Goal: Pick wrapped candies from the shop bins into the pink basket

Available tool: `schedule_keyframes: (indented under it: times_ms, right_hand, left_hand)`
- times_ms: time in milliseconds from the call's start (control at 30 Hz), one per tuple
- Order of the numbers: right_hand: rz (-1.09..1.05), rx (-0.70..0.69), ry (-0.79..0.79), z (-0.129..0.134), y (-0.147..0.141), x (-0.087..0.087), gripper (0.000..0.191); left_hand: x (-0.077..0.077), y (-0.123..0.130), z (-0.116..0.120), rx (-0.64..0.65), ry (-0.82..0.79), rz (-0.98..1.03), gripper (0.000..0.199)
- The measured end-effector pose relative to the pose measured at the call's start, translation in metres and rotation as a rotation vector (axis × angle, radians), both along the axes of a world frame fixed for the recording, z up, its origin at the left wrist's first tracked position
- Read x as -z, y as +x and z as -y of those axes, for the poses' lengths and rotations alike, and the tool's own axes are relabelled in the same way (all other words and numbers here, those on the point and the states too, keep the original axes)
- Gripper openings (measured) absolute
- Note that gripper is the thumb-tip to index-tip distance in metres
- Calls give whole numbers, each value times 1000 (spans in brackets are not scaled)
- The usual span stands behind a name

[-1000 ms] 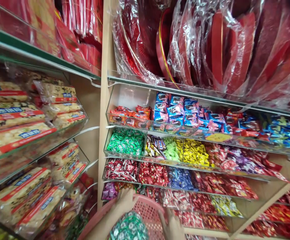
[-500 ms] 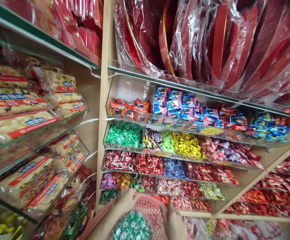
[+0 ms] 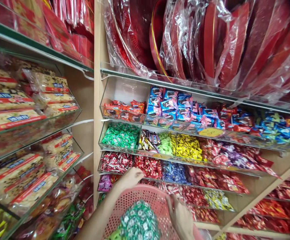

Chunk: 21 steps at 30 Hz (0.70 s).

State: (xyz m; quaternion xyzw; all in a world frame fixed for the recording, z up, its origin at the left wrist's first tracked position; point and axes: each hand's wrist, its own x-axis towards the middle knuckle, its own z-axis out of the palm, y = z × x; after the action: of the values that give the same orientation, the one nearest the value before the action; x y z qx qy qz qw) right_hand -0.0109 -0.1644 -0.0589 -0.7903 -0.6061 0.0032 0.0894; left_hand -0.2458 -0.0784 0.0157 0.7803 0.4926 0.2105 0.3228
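Observation:
A pink perforated plastic basket (image 3: 125, 198) is in front of me at the bottom of the head view. Inside lies a heap of green wrapped candies (image 3: 140, 220), with some lighter green packets beside it. My right hand (image 3: 181, 213) is closed over the basket's right rim. My left hand (image 3: 132, 176) is at the far left rim, in front of the shelf bins, its fingers curled; what they hold, if anything, is hidden. Closest to it are red wrapped candies (image 3: 148, 167) and dark red and white candies (image 3: 116, 162).
Clear-fronted shelves hold green candies (image 3: 121, 135), yellow candies (image 3: 188, 146) and blue packets (image 3: 169, 105). Packaged puffed bars (image 3: 12, 120) fill the left shelves. A wooden upright (image 3: 98, 100) divides the two sides. Red round items in plastic (image 3: 209, 43) stand above.
My left hand has risen from the basket's rim toward the red candy bins. The basket and my right hand have come slightly higher and to the right, showing more of the contents.

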Motion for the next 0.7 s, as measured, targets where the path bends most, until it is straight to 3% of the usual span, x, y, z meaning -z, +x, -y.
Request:
schedule_keyframes:
  times_ms: [67, 133, 200, 300, 367, 467, 700]
  right_hand:
    - [-3, -16, 14, -7, 12, -1, 46]
    - [-15, -33, 27, -13, 22, -1, 46]
    - [-18, -45, 37, -19, 30, -2, 46]
    - [0, -60, 43, -26, 36, -7, 45]
    - [3, -70, 51, -32, 35, -12, 44]
    - [-1, -73, 87, -41, 28, -17, 44]
    - [23, -68, 140, -62, -3, -9, 44]
  left_hand:
    - [-23, -12, -14, 53, -31, 122, 37]
    - [-46, -31, -34, 12, -24, 186, 33]
    - [-66, -53, -60, -88, 90, 208, 26]
    - [-87, -74, -105, -350, 341, 122, 18]
    - [-95, -74, -133, -446, 447, 48, 17]
    - [-102, -62, -162, -456, 507, -106, 25]
    - [-102, -43, -192, -369, 541, -220, 28]
